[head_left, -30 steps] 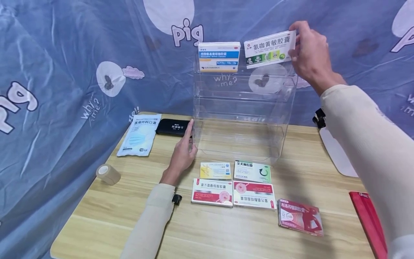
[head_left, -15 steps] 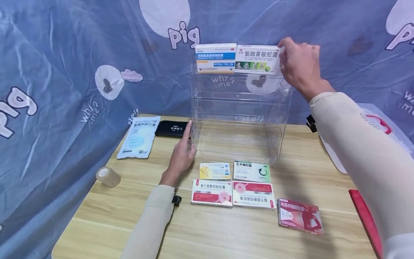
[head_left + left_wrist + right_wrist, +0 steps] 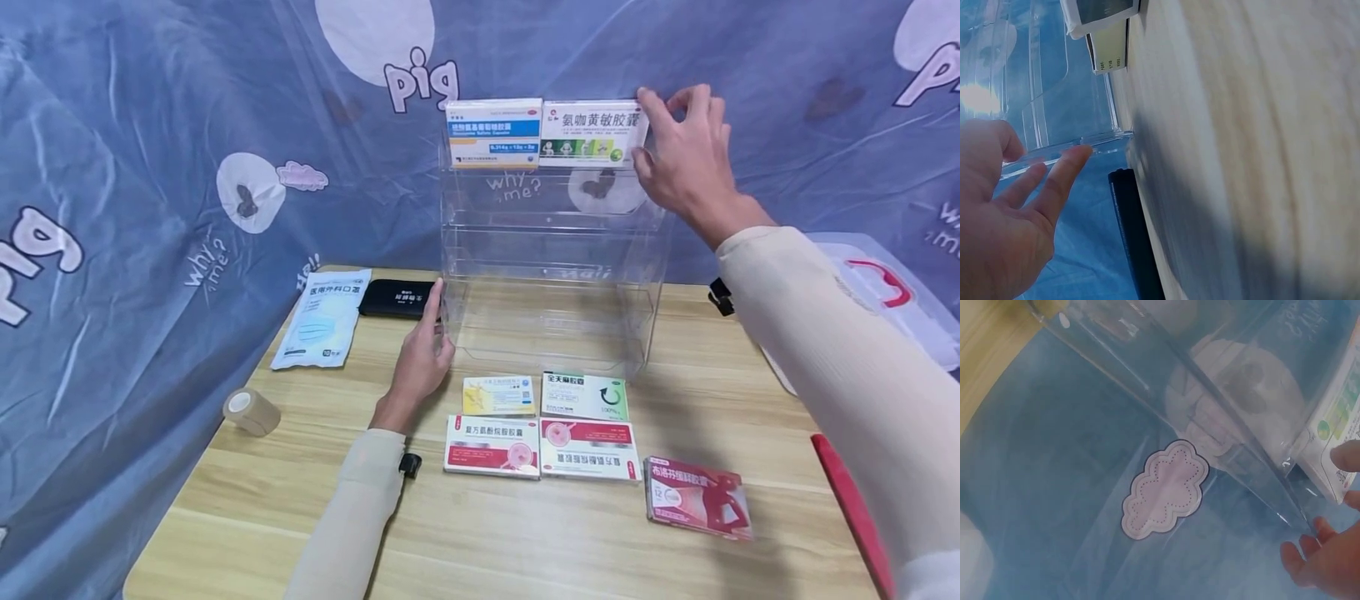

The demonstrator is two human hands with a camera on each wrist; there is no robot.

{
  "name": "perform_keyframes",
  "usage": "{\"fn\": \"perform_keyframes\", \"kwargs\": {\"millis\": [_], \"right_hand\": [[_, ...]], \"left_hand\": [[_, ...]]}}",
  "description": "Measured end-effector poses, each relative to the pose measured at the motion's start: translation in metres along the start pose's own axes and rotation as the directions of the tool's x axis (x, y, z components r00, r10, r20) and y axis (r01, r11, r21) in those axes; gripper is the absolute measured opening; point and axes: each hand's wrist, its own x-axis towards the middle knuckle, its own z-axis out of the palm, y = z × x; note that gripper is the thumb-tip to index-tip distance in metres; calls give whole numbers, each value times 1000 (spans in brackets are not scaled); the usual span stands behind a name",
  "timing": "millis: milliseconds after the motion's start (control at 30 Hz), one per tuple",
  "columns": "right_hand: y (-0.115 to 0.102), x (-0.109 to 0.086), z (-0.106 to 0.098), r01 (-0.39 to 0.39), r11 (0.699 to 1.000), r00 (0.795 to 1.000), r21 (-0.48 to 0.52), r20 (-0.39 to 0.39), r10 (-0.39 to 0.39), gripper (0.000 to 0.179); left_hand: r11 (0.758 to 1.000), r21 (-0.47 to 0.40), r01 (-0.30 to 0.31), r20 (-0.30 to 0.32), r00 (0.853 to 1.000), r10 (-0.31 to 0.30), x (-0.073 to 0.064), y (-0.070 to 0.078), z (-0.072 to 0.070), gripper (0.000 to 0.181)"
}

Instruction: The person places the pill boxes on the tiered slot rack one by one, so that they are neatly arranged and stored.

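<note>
A clear acrylic tiered display rack [image 3: 551, 223] stands at the back of the table. On its top tier a white and green medicine box [image 3: 585, 133] sits upright beside a blue and white medicine box [image 3: 495, 135]. My right hand [image 3: 686, 154] pinches the right end of the white and green box, index finger at its upper corner and thumb on the front. In the right wrist view, the thumb lies against that box's end [image 3: 1327, 447]. My left hand [image 3: 422, 358] rests with extended fingers against the rack's left side, which the left wrist view shows at the fingertips [image 3: 1082, 152].
Several medicine boxes lie flat before the rack, including a pink one [image 3: 697, 497] at right. A mask packet [image 3: 322, 319], black case [image 3: 400, 298] and tape roll [image 3: 252, 412] are at left. A red item [image 3: 851, 508] and clear lidded container [image 3: 885, 283] are at right.
My right hand has lowered the white and green box from a tilt above the top tier to level, and moved it left against the blue and white box. The left hand stays put.
</note>
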Motion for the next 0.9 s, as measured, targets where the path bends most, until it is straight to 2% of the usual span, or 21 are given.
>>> {"fn": "perform_keyframes", "kwargs": {"millis": [100, 233, 467, 567, 633, 733, 833, 900], "right_hand": [[3, -8, -5, -6, 999, 1000, 38, 15, 5, 76], [11, -32, -9, 7, 994, 1000, 109, -7, -6, 76], [32, -99, -10, 104, 981, 989, 166, -124, -83, 58], [45, -133, -8, 106, 979, 990, 174, -115, -87, 43], [55, -155, -5, 75, 979, 996, 188, -60, -65, 33], [74, -188, 3, 21, 975, 997, 221, 62, -36, 24], [95, -223, 16, -12, 966, 983, 259, 182, -36, 20], [108, -248, 25, -37, 961, 966, 274, 257, -36, 21]], "left_hand": [[1000, 3, -4, -6, 1000, 4, 0, 0, 1, 100], [1000, 8, 8, 2, 1000, -8, 0, 0, 2, 101], [1000, 23, 19, 11, 1000, -19, -1, 2, 0, 101], [999, 43, 21, 9, 1000, -22, 0, 3, -2, 100], [998, 50, 25, 6, 1000, -26, 1, 3, -3, 99], [998, 45, 33, 6, 999, -34, 1, 3, -3, 100], [999, 36, 33, 9, 999, -33, 1, 3, -3, 99], [999, 35, 32, 11, 999, -32, 0, 3, -2, 98]]}}
